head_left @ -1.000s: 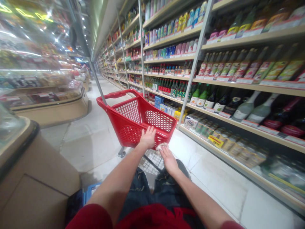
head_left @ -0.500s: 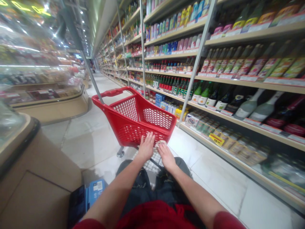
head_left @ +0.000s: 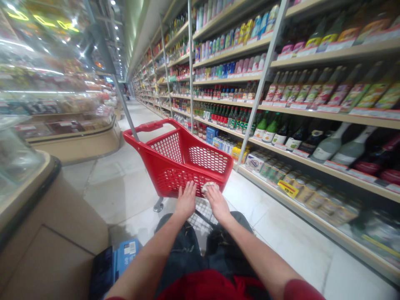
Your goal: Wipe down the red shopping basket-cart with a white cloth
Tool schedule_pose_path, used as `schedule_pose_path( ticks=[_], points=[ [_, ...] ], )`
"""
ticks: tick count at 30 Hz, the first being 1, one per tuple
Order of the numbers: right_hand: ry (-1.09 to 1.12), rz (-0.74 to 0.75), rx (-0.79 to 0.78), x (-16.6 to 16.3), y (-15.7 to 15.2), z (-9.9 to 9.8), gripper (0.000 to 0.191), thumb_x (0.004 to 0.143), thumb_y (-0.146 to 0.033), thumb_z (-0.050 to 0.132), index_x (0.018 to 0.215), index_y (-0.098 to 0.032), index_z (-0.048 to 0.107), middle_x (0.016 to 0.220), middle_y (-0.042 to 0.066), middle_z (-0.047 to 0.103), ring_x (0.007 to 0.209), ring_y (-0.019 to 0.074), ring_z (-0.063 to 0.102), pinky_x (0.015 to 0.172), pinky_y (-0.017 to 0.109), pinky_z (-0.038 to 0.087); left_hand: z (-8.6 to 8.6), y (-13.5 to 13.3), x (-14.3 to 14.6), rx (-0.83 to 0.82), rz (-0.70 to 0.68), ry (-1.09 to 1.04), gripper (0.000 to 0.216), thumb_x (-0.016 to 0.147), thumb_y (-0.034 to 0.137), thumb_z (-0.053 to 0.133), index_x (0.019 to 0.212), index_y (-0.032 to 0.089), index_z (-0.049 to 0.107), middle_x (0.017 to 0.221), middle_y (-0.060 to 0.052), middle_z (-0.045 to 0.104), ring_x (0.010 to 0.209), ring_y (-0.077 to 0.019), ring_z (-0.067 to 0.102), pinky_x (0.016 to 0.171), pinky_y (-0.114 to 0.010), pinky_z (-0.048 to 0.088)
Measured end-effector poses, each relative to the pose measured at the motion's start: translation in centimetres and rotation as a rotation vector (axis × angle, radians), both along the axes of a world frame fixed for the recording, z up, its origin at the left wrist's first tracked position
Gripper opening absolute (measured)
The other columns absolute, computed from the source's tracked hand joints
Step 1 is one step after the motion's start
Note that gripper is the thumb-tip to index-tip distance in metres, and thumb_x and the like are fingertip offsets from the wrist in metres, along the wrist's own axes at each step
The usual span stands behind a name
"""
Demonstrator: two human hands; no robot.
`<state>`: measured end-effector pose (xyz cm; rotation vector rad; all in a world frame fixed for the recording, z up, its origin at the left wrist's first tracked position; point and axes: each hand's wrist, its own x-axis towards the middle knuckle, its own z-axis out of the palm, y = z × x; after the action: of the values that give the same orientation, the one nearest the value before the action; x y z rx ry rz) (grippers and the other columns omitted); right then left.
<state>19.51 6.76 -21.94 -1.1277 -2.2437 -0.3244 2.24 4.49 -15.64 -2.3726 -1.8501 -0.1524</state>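
Note:
A red plastic shopping cart (head_left: 175,156) stands in a store aisle just in front of me, its basket empty as far as I can see. My left hand (head_left: 186,201) lies flat against the cart's near wall, fingers stretched out. My right hand (head_left: 216,201) presses a small white cloth (head_left: 208,187) against the same wall, beside the left hand. Below my arms are my dark trousers and red top.
Long shelves (head_left: 312,108) of bottles, cans and jars run along the right side. A curved beige display counter (head_left: 46,216) with a glass case stands at the left. A blue package (head_left: 125,255) lies on the white tiled floor by the counter. The aisle runs far ahead.
Both hands have slid down a little on the cart's near wall, the left from the rim to lower down. The cloth stays under the right hand. The view shifted slightly.

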Motion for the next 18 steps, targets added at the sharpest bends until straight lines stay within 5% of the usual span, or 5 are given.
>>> schedule_pose_path(
  ticks=[3,5,12,18],
  points=[
    [-0.052,-0.014,-0.043,0.0,-0.8,-2.5,0.038,0.085,-0.006,0.038,0.117,-0.014,0.056,0.127,0.013,0.052,0.126,0.0240,0.039,0.097,0.047,0.041,-0.3,-0.1,0.0,-0.016,-0.015,0.003,0.065,0.076,0.014,0.036,0.139,0.011,0.023,0.149,-0.011,0.016,0.137,-0.0216,0.012,0.109,-0.049,0.014],
    [-0.049,-0.013,-0.047,-0.1,-1.2,-2.4,0.038,0.084,-0.005,0.039,0.116,-0.015,0.057,0.125,0.013,0.054,0.124,0.0236,0.041,0.097,0.046,0.042,-0.5,-0.1,-0.2,-0.028,-0.013,0.009,0.065,0.075,0.014,0.036,0.139,0.011,0.023,0.149,-0.011,0.016,0.137,-0.0218,0.012,0.109,-0.049,0.015],
    [0.096,0.052,0.065,-1.6,0.6,4.0,0.044,0.087,-0.007,0.034,0.128,-0.017,0.046,0.138,0.010,0.040,0.135,0.0200,0.019,0.106,0.048,0.030,1.2,0.6,-0.4,0.068,0.013,-0.025,0.065,0.075,0.013,0.037,0.139,0.013,0.024,0.149,-0.010,0.018,0.138,-0.0221,0.012,0.110,-0.049,0.014],
    [0.013,0.074,-0.062,-1.3,-0.3,1.2,0.041,0.085,-0.006,0.036,0.121,-0.018,0.053,0.131,0.011,0.049,0.131,0.0214,0.031,0.101,0.047,0.037,4.9,2.6,-1.1,0.218,0.030,-0.059,0.066,0.076,0.017,0.038,0.139,0.010,0.021,0.150,-0.011,0.014,0.138,-0.0222,0.008,0.110,-0.048,0.010]
  ],
)
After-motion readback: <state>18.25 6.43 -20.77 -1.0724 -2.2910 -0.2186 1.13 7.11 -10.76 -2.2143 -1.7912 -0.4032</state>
